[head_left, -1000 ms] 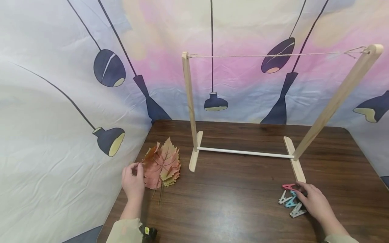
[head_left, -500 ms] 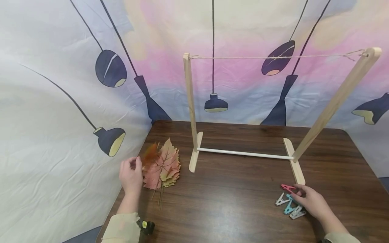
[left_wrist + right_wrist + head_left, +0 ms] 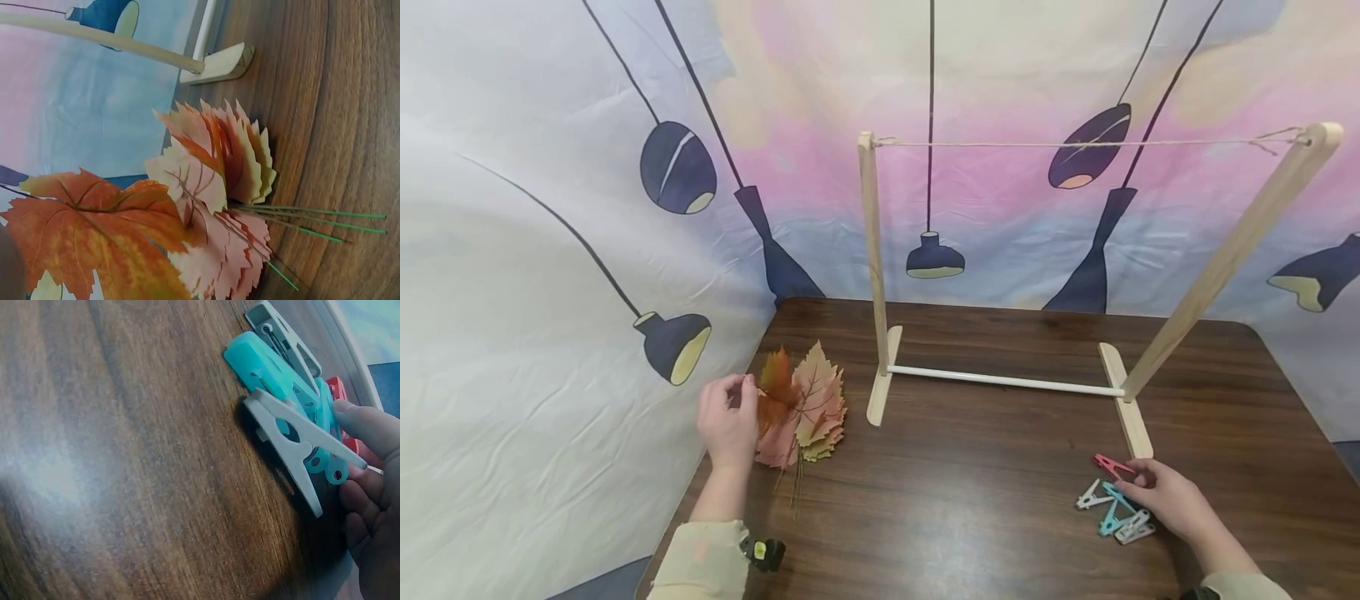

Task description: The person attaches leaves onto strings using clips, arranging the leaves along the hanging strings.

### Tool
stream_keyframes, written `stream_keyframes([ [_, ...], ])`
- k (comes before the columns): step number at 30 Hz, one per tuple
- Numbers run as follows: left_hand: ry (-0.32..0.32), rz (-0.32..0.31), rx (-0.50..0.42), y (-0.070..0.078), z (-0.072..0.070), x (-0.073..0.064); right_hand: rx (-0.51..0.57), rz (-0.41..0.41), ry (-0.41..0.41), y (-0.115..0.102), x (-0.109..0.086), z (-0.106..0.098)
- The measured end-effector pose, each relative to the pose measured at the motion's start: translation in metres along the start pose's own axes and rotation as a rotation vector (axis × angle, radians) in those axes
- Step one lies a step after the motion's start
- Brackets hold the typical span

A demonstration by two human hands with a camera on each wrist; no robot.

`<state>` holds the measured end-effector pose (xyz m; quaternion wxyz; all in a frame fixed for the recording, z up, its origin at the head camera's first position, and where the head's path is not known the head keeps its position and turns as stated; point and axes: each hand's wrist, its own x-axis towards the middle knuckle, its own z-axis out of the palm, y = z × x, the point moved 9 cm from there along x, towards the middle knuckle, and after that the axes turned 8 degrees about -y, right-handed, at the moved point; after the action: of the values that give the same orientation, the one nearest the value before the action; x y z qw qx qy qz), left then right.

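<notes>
My left hand (image 3: 730, 421) pinches an orange artificial maple leaf (image 3: 100, 234) and holds it above a pile of pink and yellow artificial leaves (image 3: 808, 408). The pile's thin green-tipped stems (image 3: 337, 215) point toward the near side of the table. On the right, my right hand (image 3: 1176, 500) pinches a red clothespin (image 3: 1111, 467) between thumb and fingers. In the right wrist view the red clothespin (image 3: 340, 394) is partly hidden behind teal clothespins (image 3: 269, 365) close to the thumb. White and grey clothespins (image 3: 1135, 528) lie bunched beside them.
A wooden stand with a left post (image 3: 871, 250) and right post (image 3: 1232, 250) rises from the brown table (image 3: 970, 500). A string (image 3: 985, 144) spans the post tops, and a white rod (image 3: 1000, 379) joins the feet. Behind hangs a cloth printed with lamps (image 3: 1000, 67).
The orange leaf has come up from the pile with my left hand and now shows more fully. My right hand and the clothespins have shifted slightly; the white one has moved left.
</notes>
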<state>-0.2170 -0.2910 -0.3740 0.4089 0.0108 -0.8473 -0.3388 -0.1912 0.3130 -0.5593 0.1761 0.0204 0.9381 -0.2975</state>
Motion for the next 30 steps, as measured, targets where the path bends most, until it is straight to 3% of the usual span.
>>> stream_keyframes([
  [7, 0.005, 0.05, -0.054, 0.017, 0.001, 0.003, 0.039, 0.025, -0.03, 0.002, 0.001, 0.003],
  [15, 0.049, 0.117, -0.108, 0.032, 0.005, 0.006, 0.025, 0.061, -0.002, 0.007, 0.001, 0.002],
  [20, 0.054, 0.159, -0.142, 0.041, 0.008, 0.007, 0.004, 0.042, 0.032, 0.005, 0.001, 0.003],
  [30, 0.018, 0.153, -0.198, 0.053, 0.015, 0.011, -0.054, -0.016, 0.077, 0.001, -0.001, -0.001],
])
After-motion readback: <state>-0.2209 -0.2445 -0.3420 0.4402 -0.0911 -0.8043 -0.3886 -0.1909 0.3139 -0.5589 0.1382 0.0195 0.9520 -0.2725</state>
